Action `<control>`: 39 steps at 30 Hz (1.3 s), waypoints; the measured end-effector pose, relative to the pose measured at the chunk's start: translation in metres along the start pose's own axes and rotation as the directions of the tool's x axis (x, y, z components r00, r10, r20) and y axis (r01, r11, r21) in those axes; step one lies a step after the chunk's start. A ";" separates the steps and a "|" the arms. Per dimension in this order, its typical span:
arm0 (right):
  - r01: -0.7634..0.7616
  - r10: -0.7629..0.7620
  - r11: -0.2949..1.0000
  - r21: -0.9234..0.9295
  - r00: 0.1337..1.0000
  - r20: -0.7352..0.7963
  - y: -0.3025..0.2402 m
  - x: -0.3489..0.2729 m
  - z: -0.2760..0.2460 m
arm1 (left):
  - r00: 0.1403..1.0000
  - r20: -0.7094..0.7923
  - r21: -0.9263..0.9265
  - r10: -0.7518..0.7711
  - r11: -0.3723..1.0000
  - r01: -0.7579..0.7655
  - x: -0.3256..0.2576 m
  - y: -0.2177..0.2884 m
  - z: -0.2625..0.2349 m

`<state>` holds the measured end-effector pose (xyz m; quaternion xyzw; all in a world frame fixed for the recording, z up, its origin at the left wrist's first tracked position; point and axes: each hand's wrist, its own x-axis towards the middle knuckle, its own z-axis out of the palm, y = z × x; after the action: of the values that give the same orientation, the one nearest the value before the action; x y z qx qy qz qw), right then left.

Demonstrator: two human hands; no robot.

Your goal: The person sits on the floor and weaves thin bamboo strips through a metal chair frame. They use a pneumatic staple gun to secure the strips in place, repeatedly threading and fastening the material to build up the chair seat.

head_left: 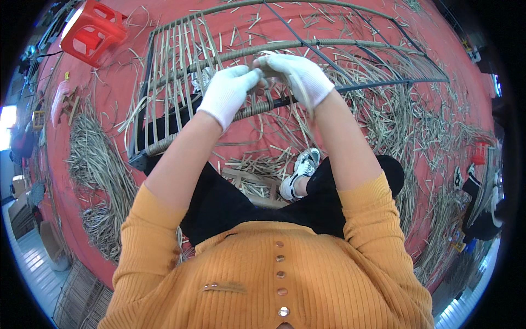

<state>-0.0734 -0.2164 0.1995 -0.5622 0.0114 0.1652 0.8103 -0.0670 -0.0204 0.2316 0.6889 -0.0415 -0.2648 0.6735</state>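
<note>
A pale wicker strip (pixel 308 90) runs through my right hand (pixel 300 75), which is closed on it. The strip loops above the knuckles and hangs down past the wrist. My left hand (pixel 227 92) is also closed, its fingertips meeting the right ones; what they pinch is hidden. White gloves cover both hands, with the fingertips bare. Both hands are over a dark metal frame (pixel 378 85), between its wrapped middle rail (pixel 230 55) and near rail (pixel 253 109). Flat strips (pixel 178 55) cross the frame's left end side by side, while its right part is open bars.
Cut strips lie scattered on the red floor (pixel 241 140), with long bundles (pixel 101 159) at left and more heaps (pixel 394 126) at right. A red plastic stool (pixel 94 33) is at far left. My shoe (pixel 301 172) rests below the frame. Another person's shoe (pixel 459 178) shows at right.
</note>
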 end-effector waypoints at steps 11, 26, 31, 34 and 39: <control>-0.029 0.040 0.954 0.298 0.999 -0.032 0.008 -0.004 -0.011 | 0.984 0.152 0.142 -0.090 0.987 0.068 0.015 0.032 -0.006; -0.239 0.305 0.888 -0.393 0.946 0.115 -0.036 -0.021 0.019 | 0.577 -0.795 0.213 -0.188 0.804 0.556 0.101 0.052 -0.337; -0.128 0.123 0.889 -0.439 0.992 -0.040 -0.015 -0.035 0.021 | 0.810 -0.502 0.047 -0.305 0.925 0.377 0.125 -0.062 -0.370; 0.035 -0.189 0.710 -0.703 0.972 -0.142 0.013 -0.049 0.026 | 0.801 -0.525 0.010 -0.288 0.939 0.344 0.146 0.005 -0.343; 0.173 -0.559 0.430 -0.886 0.822 -0.110 0.063 -0.044 0.022 | 0.850 -0.517 0.128 0.096 0.991 -0.034 0.124 0.158 -0.267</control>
<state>-0.1364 -0.1874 0.1594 -0.8906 -0.0350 -0.1510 0.4275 0.1986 0.1556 0.3307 0.7704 0.1045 -0.0421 0.6275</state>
